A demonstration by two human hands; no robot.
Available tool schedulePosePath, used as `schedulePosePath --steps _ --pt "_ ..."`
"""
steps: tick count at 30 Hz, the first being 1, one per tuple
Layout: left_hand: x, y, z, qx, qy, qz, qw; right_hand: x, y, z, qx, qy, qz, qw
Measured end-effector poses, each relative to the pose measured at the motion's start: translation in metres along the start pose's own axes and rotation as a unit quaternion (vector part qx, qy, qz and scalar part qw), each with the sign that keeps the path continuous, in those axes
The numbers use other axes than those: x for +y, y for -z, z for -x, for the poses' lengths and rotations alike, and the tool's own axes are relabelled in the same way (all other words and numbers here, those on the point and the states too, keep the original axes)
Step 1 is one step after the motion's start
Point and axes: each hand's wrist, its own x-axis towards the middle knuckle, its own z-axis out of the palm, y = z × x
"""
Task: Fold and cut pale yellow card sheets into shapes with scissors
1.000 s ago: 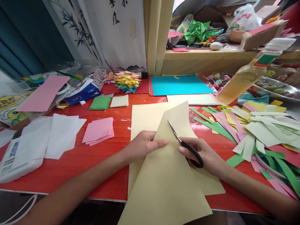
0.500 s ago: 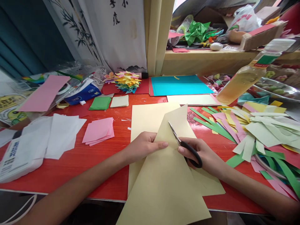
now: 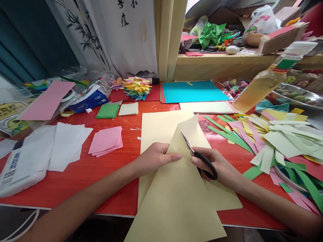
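Observation:
My left hand (image 3: 153, 157) pinches the left edge of a pale yellow paper sheet (image 3: 176, 198) that I hold up over the table's front edge. My right hand (image 3: 222, 169) grips black-handled scissors (image 3: 198, 156), whose blades lie against the sheet's right edge, pointing up and away. A second pale yellow sheet (image 3: 157, 126) lies flat on the red table (image 3: 83, 174) beneath.
Cut paper strips (image 3: 275, 141) in green, pink and yellow pile up at right beside a bottle (image 3: 262, 82). Pink squares (image 3: 106, 140), white sheets (image 3: 64, 144), green squares (image 3: 108, 110), a teal sheet (image 3: 193, 91) and a heap of small folded papers (image 3: 136, 87) lie about.
The held sheet's top corner has sunk slightly and its lower edge has shifted left. Both hands and the scissors have barely moved.

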Motion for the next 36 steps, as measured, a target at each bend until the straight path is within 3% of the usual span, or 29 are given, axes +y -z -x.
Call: schedulePosePath --steps 9,36 --pt "0.000 0.000 0.000 0.002 -0.002 -0.027 1.000 0.012 0.002 -0.002 -0.001 0.005 0.002 1.000" --pt "0.000 0.001 -0.002 0.000 0.004 -0.107 0.994 0.013 0.001 -0.003 0.005 0.015 0.000 1.000"
